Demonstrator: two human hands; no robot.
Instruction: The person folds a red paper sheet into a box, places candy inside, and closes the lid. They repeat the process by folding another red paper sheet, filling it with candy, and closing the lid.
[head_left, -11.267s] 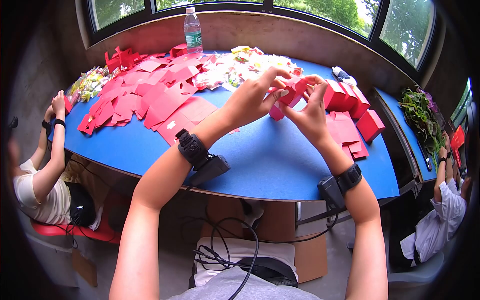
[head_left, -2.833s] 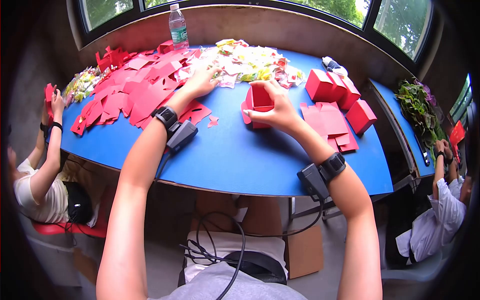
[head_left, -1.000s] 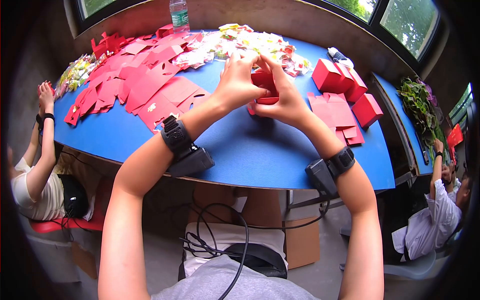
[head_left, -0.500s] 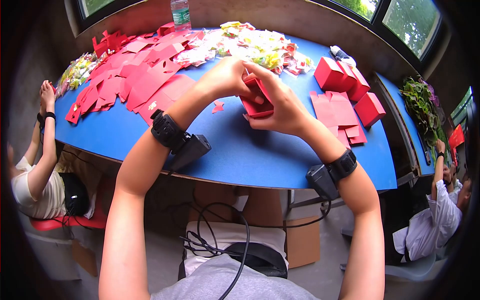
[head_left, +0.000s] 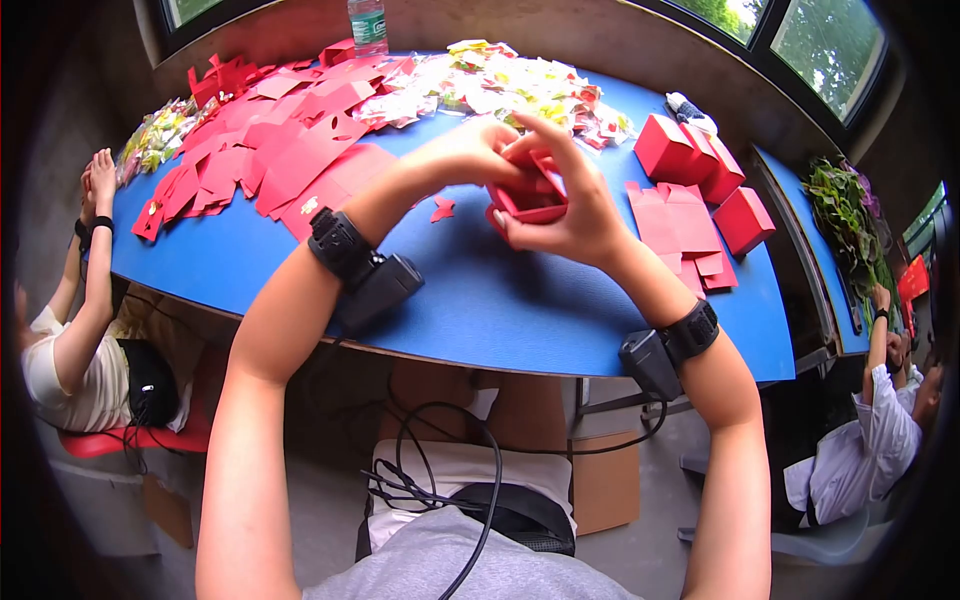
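Observation:
A small red paper box [head_left: 540, 214] is held above the blue table, its open side turned towards me. My right hand [head_left: 590, 208] grips it from the right, thumb along the near edge and fingers over the far side. From the left, my left hand [head_left: 478, 152] pinches the box wall, with fingertips partly hidden inside the opening. A small red paper scrap [head_left: 442, 209] lies on the table left of the box.
Flat red card pieces [head_left: 300, 160] are heaped at the left, wrapped sweets [head_left: 520, 90] behind. Finished red boxes [head_left: 665, 148] and a flat red blank [head_left: 672, 222] are at the right. A water bottle [head_left: 368, 28] stands at the back. People sit on both sides.
The box has turned and tilted a little in my hands, shifting slightly right. My left fingers have moved along its opening, and my right thumb has come onto the near edge.

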